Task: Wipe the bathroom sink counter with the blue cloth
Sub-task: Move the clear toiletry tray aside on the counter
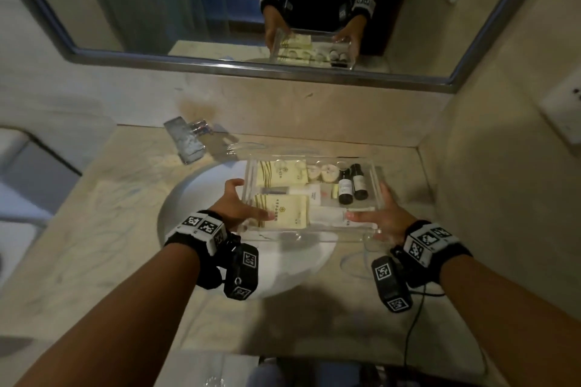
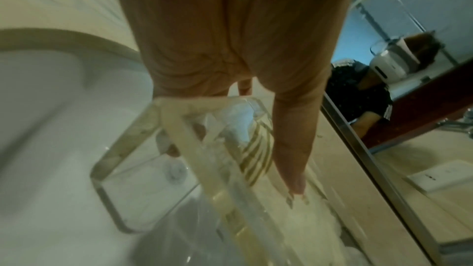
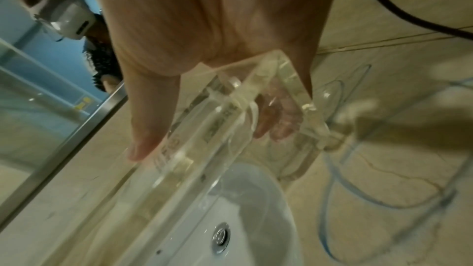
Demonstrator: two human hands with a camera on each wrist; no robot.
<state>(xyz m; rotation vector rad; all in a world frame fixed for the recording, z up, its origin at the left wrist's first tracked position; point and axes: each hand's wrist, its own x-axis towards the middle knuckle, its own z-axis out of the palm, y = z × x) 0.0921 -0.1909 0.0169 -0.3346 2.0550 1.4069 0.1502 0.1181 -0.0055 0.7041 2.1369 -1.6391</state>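
Note:
No blue cloth shows in any view. A clear acrylic tray (image 1: 314, 237) holds pale yellow packets, small tubs and two dark bottles (image 1: 352, 187). It hangs above the right side of the white sink (image 1: 188, 198) and the beige marble counter (image 1: 94, 229). My left hand (image 1: 240, 203) grips the tray's left end, thumb on the wall and fingers underneath. My right hand (image 1: 382, 215) grips the right end the same way. The left hand (image 2: 230, 37) pinches the tray (image 2: 122, 149) in the left wrist view, and the right hand (image 3: 204, 17) pinches the tray (image 3: 281, 80) in the right wrist view.
A chrome faucet (image 1: 185, 141) stands behind the sink at the back left. The framed mirror (image 1: 188, 9) runs along the back wall. A wall with a white outlet (image 1: 562, 110) closes the right side. The sink drain (image 3: 221, 234) lies below the tray.

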